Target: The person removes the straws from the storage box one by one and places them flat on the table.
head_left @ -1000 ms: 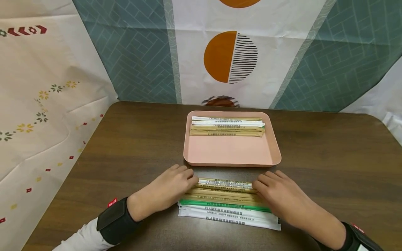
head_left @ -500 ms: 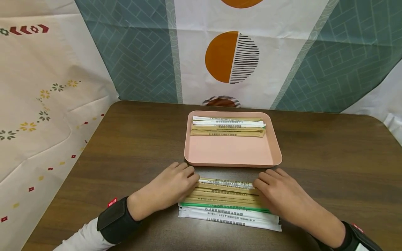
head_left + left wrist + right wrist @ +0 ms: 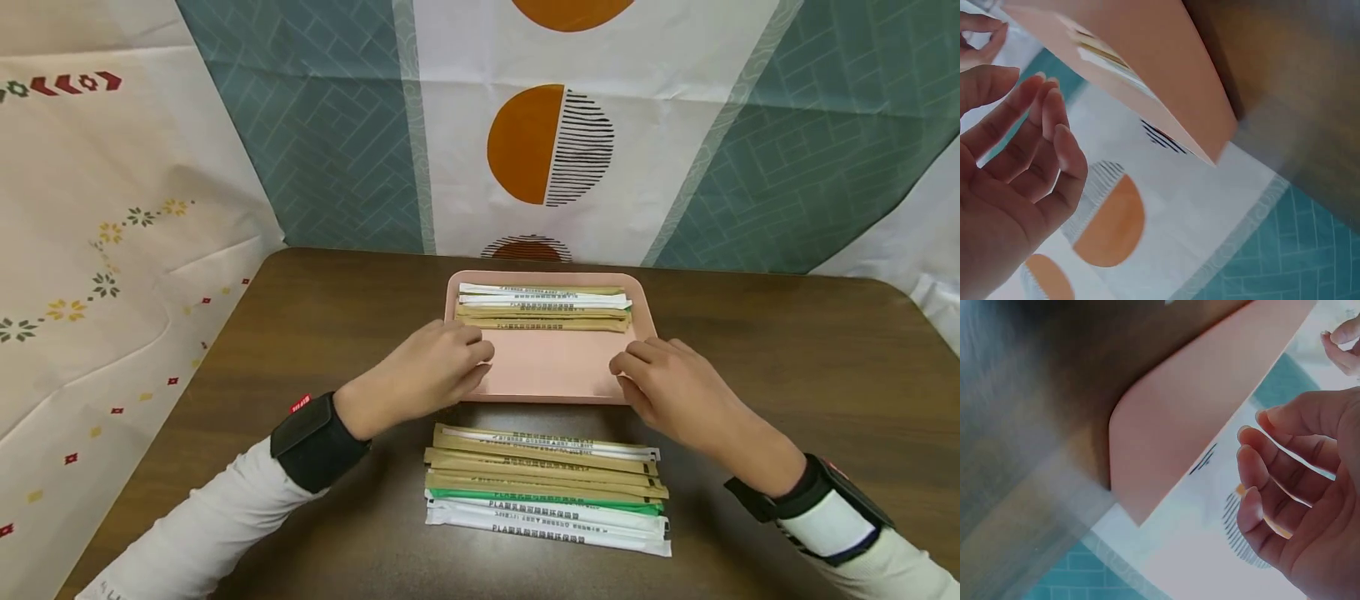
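Observation:
My left hand (image 3: pixel 442 367) hovers over the left side of a pink tray (image 3: pixel 551 367), fingers loosely bent, holding nothing. Over the tray's right side is my right hand (image 3: pixel 667 387), also empty; in the right wrist view its thumb and index fingertips (image 3: pixel 1265 419) come close together. Several wrapped straws (image 3: pixel 543 323), white and tan, lie side by side along the tray's far wall. In front of the tray, on the table, a row of wrapped straws (image 3: pixel 547 485) in tan, green and white lies flat, with neither hand on it.
The brown wooden table (image 3: pixel 337 317) reaches back to a patterned cloth (image 3: pixel 551 142) hanging behind it. A cream floral cloth (image 3: pixel 150 333) hangs along the left side. The tray's low wall (image 3: pixel 1179 69) rises beside the left hand.
Both hands have let go of the ends of the straws on the table and moved forward over the tray. The straws in the row stay on the table.

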Demonstrator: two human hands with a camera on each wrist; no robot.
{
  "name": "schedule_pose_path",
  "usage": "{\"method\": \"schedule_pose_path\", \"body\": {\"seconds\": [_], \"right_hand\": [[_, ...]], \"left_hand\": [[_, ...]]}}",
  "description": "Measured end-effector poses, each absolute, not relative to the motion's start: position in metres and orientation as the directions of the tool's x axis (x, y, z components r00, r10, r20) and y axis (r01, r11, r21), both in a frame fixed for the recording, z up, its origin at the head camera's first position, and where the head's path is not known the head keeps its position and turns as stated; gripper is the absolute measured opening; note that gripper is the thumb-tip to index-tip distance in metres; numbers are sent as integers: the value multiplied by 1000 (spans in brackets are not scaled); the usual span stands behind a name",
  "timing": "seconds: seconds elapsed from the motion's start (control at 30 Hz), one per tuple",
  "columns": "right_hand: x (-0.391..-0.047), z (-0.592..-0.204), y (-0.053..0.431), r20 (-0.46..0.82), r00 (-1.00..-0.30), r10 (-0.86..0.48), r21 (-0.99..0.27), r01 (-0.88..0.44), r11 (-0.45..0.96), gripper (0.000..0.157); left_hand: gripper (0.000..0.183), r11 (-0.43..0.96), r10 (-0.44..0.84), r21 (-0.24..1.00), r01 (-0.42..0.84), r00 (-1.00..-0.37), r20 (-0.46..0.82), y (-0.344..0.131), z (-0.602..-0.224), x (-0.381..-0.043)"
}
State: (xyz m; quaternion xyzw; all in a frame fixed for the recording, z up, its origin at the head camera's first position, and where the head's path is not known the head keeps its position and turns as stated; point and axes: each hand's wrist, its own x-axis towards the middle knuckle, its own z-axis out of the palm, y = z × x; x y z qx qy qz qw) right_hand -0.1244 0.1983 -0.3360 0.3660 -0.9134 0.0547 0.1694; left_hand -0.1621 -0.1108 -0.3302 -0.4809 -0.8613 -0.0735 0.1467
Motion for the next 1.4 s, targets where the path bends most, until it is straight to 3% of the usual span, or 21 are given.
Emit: {"method": "schedule_pose_path", "body": {"seconds": [0.17,0.33,0.43,0.73,1.17,1.3,1.4], "right_hand": [[-151,-337,200,310,-709,-634,11,-664,748,21],[-181,-338,202,237,-754,-612,9,-628,778,18],[-194,-342,202,196,-766,-613,45,-617,786,19],[-204,-358,200,146,-763,-630,92,-623,777,11],[-200,-366,202,179,-750,-637,78,-634,769,9],[-189,-353,201,193,-771,-607,63,-608,791,9],[-172,-342,202,259,-750,-608,59,-616,785,13]], "left_hand": [[7,547,807,-7,837,-525,271,-105,-332,-197],[11,619,778,-1,786,-613,140,-100,-337,-219],[11,635,768,0,772,-632,103,-96,-344,-226],[5,636,768,-34,771,-627,134,-91,-363,-232],[8,657,754,-80,750,-652,81,-89,-369,-230],[6,630,775,-102,770,-616,140,-95,-362,-226],[3,577,801,-73,813,-546,246,-107,-357,-216]]}}
